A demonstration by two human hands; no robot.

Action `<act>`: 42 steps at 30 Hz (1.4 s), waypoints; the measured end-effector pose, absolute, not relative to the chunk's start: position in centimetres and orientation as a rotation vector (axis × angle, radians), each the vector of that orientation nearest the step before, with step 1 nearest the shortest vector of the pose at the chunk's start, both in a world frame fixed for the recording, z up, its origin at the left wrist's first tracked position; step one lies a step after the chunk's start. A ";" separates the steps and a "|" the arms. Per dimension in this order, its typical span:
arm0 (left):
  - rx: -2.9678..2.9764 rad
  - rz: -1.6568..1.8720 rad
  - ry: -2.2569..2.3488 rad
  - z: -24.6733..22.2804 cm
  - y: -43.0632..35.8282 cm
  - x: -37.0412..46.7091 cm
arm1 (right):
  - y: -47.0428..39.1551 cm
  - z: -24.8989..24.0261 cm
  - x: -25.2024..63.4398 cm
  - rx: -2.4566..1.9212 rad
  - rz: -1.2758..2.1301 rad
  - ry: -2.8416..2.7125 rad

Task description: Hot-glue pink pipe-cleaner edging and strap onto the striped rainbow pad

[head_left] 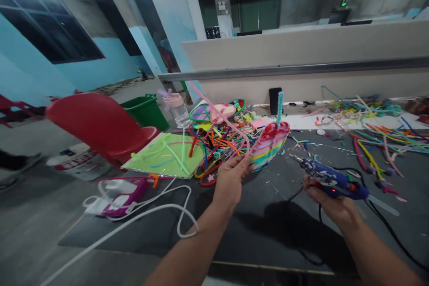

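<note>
My left hand [233, 178] pinches the lower edge of a striped pipe-cleaner piece [268, 147], with bands of red, pink, yellow and teal. A light blue fuzzy stem [280, 108] stands up from its red top. A long pink pipe cleaner [223, 118] rises from the same fingers and slants to the upper left. In my right hand [330, 203] is a blue hot glue gun [330, 178], its nozzle toward the striped piece but apart from it. A small red light glows on the gun, and a clear glue stick [384, 205] sticks out of its back.
Heaped pipe cleaners [217, 140] lie behind my left hand, more [378, 152] at the right. A green sheet [164, 161], a purple power strip [125, 196] and white cable lie left. A bottle [177, 109] and phone [275, 100] stand behind. A red chair [97, 120] is beside the table.
</note>
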State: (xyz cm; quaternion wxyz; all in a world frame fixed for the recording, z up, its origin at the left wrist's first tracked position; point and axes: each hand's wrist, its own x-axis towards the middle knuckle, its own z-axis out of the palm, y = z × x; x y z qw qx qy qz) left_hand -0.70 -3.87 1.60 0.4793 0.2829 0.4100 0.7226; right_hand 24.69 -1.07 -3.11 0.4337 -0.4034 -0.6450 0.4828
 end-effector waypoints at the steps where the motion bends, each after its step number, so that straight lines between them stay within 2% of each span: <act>1: 0.672 1.708 1.001 2.1 -4.4 -0.6 | -1.4 -2.5 24.4 -1.043 1.175 -1.578; 8: 0.715 1.455 1.151 4.4 -9.7 -0.3 | -8.6 2.2 23.6 -1.202 0.828 -1.727; 14: 0.917 1.353 1.344 3.9 -13.1 -1.1 | -13.4 2.9 24.6 -1.327 0.741 -1.715; 24: 1.242 1.082 1.495 5.2 -14.2 -0.7 | -15.4 3.7 25.2 -1.129 0.479 -2.038; 42: 1.398 1.050 1.561 6.1 -14.3 0.8 | -14.7 3.1 24.9 -1.123 0.397 -2.171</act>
